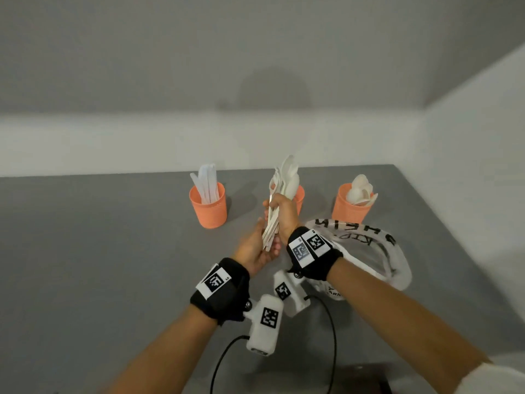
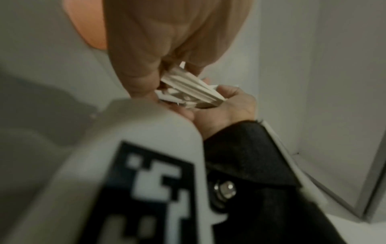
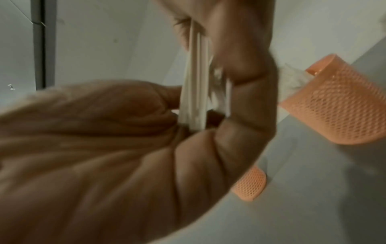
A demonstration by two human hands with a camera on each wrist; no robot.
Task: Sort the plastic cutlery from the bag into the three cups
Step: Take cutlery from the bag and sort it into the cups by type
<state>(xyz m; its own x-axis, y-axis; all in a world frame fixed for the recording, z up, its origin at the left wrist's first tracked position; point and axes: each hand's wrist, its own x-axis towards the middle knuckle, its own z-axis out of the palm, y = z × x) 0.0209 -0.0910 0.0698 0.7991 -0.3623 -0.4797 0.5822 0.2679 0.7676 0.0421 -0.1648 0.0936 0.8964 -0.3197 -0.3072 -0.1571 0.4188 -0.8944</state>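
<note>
Both forearms reach forward over the grey table (image 1: 99, 251). The left hand (image 1: 255, 248) lies palm up, fingers relaxed, cupping the handle ends of a white cutlery bundle (image 1: 281, 194). The right hand (image 1: 284, 211) is wrapped tight round the bundle's middle, holding it upright. The bag (image 1: 397, 260) lies just right. Beyond stand three orange cups (image 1: 208, 209); only the right wrist view shows their mesh texture.

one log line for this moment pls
right hand: grips cutlery bundle upright | left hand: open, cupping handle ends | left cup: knives | right cup: spoons | bag: on table
</note>
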